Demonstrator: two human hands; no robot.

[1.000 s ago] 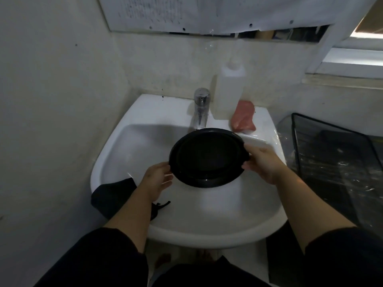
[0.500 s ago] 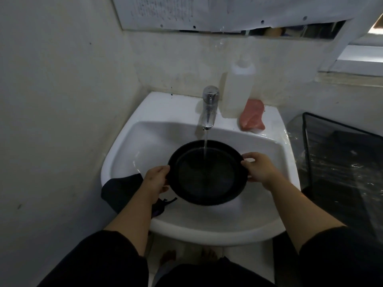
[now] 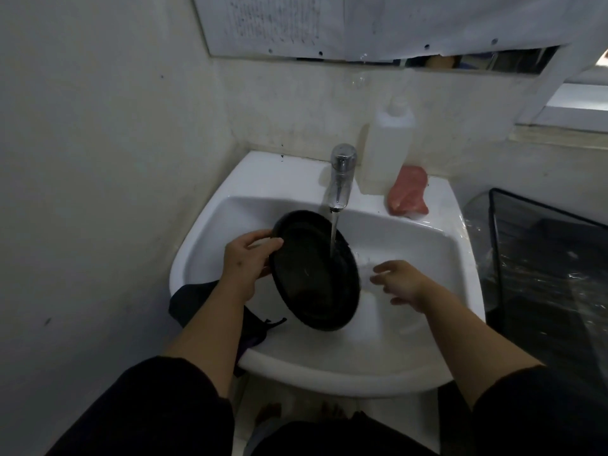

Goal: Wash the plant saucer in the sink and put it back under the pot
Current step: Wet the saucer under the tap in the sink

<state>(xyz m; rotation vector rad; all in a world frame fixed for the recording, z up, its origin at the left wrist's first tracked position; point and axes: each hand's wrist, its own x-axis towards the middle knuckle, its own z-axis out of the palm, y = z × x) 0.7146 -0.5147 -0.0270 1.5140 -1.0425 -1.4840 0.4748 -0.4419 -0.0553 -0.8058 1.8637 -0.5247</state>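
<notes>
Saucer [image 3: 316, 274]: black, tilted steeply over the sink [image 3: 427, 245] so tap [image 3: 342, 176] water sheets off. Left hand [image 3: 246, 258] grips its upper rim; right hand [image 3: 399, 284] loose-fingered, empty, just beside.

Left hand [image 3: 245, 261] in a curled grip; right hand [image 3: 399, 283] loose, fingers spread

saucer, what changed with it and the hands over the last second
The right hand let go of the black saucer and now hovers open beside it. The left hand alone grips the rim and has tipped the saucer up on edge under the tap, which started running about half a second ago and still runs. The white bottle, the pink sponge and the dark cloth on the sink rim stayed put.
</notes>
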